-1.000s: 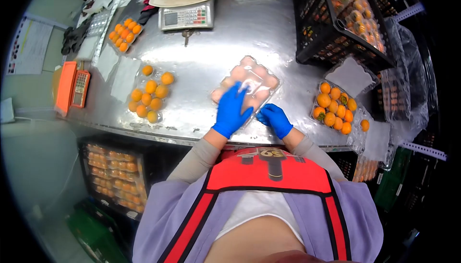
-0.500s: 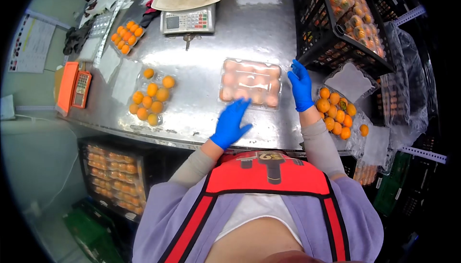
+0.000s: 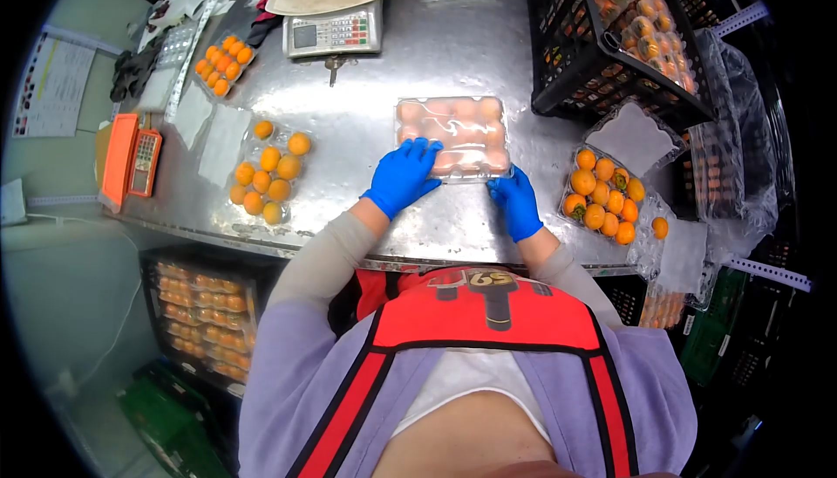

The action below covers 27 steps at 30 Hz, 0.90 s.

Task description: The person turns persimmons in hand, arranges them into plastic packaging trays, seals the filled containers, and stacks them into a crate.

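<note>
A closed clear plastic clamshell (image 3: 471, 164) with rows of round orange fruit lies on the metal table in front of me. Glare on its lid blurs the fruit. My left hand (image 3: 403, 177), in a blue glove, has its fingers over the front left corner of the lid and its thumb by the front edge. The blue-gloved right hand (image 3: 518, 204) pinches the front right corner, its fingertips partly hidden. To the right sits an open clamshell of persimmons (image 3: 602, 192), with a loose persimmon (image 3: 660, 228) beside it. Another tray of orange fruit (image 3: 269, 160) is to the left.
A black crate (image 3: 571, 77) of packed clamshells stands at the back right. At the back is a weighing scale (image 3: 331, 31); an orange scale (image 3: 122, 160) sits at the left edge. A filled tray (image 3: 224, 64) lies at far left. Stacked packs (image 3: 205, 317) stand below the table.
My right hand has come down and left from beside the clamshell to its front right corner. My left hand has moved up and left onto the front left corner.
</note>
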{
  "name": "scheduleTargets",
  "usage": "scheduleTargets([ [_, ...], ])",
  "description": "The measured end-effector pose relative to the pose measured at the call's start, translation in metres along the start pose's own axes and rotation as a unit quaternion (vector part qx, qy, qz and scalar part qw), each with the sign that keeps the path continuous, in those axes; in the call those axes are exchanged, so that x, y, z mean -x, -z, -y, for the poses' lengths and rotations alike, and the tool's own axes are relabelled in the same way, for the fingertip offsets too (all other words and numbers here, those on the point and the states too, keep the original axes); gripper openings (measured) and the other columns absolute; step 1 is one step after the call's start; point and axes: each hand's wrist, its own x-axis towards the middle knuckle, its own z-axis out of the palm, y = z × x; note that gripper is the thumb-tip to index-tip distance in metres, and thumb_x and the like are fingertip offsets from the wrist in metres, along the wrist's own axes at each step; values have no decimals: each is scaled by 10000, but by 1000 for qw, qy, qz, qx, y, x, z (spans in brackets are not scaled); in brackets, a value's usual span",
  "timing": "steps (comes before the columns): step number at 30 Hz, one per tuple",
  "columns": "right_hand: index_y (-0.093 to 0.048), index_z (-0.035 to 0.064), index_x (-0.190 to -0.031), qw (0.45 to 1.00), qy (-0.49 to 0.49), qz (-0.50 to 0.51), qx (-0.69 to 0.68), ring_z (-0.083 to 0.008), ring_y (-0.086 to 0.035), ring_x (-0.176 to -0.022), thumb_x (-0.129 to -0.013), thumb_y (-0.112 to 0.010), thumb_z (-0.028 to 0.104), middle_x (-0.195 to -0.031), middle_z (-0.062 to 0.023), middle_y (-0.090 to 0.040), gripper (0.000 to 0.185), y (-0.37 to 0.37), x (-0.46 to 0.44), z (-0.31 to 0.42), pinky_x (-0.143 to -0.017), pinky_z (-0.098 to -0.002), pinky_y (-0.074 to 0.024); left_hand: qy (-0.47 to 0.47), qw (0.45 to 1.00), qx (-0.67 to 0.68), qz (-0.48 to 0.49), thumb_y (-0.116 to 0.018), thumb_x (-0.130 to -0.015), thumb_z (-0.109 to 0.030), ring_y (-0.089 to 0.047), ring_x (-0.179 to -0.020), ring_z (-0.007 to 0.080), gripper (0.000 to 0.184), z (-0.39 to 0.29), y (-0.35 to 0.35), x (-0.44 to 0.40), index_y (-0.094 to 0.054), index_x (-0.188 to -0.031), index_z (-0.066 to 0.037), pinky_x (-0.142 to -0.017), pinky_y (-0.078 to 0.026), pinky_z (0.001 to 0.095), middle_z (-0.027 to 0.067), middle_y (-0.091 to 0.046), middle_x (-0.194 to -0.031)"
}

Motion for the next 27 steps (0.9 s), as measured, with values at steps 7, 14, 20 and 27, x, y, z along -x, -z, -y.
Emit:
scheduleTargets([
  [7, -527, 48, -988, 980, -101, 35, -166, -194, -622, -784, -859, -516, 28, -885, -92, -615, 130, -13, -21, -16, -693, -284, -523, 50, 994, 6, 94, -636, -772, -387, -544, -1044, 294, 520, -14, -2, -40, -516, -1193, -106, -694, -508, 373, 137, -528, -1158],
  [14, -541, 40, -959, 980, -141, 25, -139, -186, -637, -749, -882, -501, 63, -862, -106, -642, 90, -10, -28, -20, -642, -259, -517, -23, 1000, -7, 11, -591, -777, -216, -562, -910, 310, 406, -33, -20, -50, -546, -1142, -43, -769, -489, 403, 165, -545, -1039],
  [20, -560, 24, -906, 990, -91, 38, -99, -153, -610, -654, -872, -526, 58, -804, -86, -630, 59, -21, -27, -20, -578, -229, -493, -98, 974, -199, -46, -529, -787, -130, -566, -728, 284, 340, -36, -27, -57, -536, -1117, -48, -622, -482, 377, 156, -536, -852],
  [27, -544, 59, -928, 996, -56, 5, -69, -134, -564, -623, -902, -500, 80, -818, -69, -611, 55, -27, -28, -25, -559, -230, -459, -79, 985, -145, -43, -516, -789, -100, -563, -696, 300, 242, -38, -39, -62, -562, -1019, -39, -601, -467, 378, 188, -546, -812],
])
